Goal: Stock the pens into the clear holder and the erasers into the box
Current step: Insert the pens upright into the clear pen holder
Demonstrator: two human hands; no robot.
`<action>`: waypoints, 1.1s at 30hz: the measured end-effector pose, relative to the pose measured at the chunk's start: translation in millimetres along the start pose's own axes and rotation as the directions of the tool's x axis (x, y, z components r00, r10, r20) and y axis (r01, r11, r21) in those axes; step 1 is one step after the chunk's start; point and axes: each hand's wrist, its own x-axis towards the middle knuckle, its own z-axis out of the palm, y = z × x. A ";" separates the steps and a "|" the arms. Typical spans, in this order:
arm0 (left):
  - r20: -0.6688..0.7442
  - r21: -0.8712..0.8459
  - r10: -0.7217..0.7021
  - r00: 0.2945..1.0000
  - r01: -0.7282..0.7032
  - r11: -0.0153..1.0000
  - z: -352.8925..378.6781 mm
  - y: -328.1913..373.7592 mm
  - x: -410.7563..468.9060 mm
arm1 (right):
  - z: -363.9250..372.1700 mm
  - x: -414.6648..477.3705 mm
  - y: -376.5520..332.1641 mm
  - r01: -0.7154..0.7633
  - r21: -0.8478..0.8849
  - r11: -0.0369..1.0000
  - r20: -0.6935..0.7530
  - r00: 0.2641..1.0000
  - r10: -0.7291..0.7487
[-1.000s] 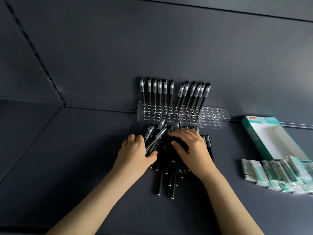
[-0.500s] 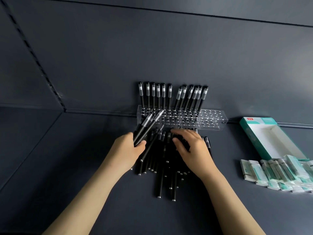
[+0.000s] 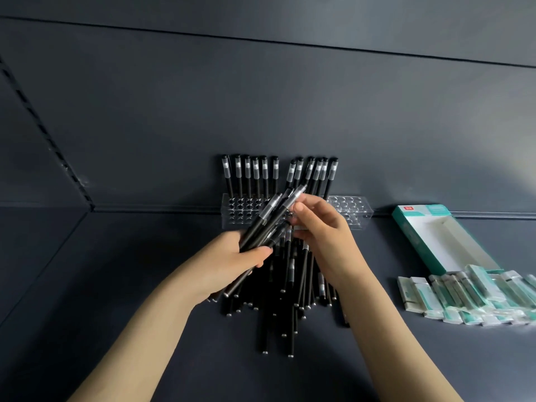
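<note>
Nearest the camera, at lower centre of the frame, a pile of loose pens (image 3: 290, 300) is lying fanned out on the dark shelf (image 3: 116, 285), most of them pointing up the frame toward the back.

Just above the pile, the left hand (image 3: 232, 256) is gripping a bundle of pens (image 3: 269, 224), fingers and thumb curled round the barrels and the capped ends slanting up and to the right. The right hand (image 3: 322, 227) is meeting it at centre frame, thumb and forefinger pinching the capped end of the top pen (image 3: 297, 194) in that bundle.

At lower right, the erasers (image 3: 464, 297) are lying in a loose row. Just above them the box (image 3: 417, 242) is sitting open, with nothing showing inside.

Beyond the hands, the clear holder (image 3: 352, 210) is standing against the back panel (image 3: 261, 97). A row of upright pens (image 3: 255, 175) is filling its rear holes, while its right end and front rows are showing bare.

The step in hand looks like feeding pens from the bundle into the holder one at a time. The next move is likely calling for the pinched pen to be drawn free, turned upright and lowered into an open hole without knocking the pens already standing. The erasers are waiting for later.
</note>
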 end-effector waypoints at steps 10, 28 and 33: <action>0.122 0.168 0.012 0.992 -0.032 0.985 6.3 17.7 32.6 | -16.7 9.5 -17.2 0.005 0.139 0.990 -0.205 0.978 0.024; 0.196 -0.004 0.060 0.979 -0.060 0.998 23.3 33.4 79.6 | -67.0 34.3 -33.4 0.077 0.330 0.941 -0.471 0.877 0.093; 0.108 -0.178 0.047 0.993 -0.027 0.984 20.6 25.3 84.1 | -91.7 46.7 -31.2 0.222 0.266 0.938 -0.678 0.735 0.019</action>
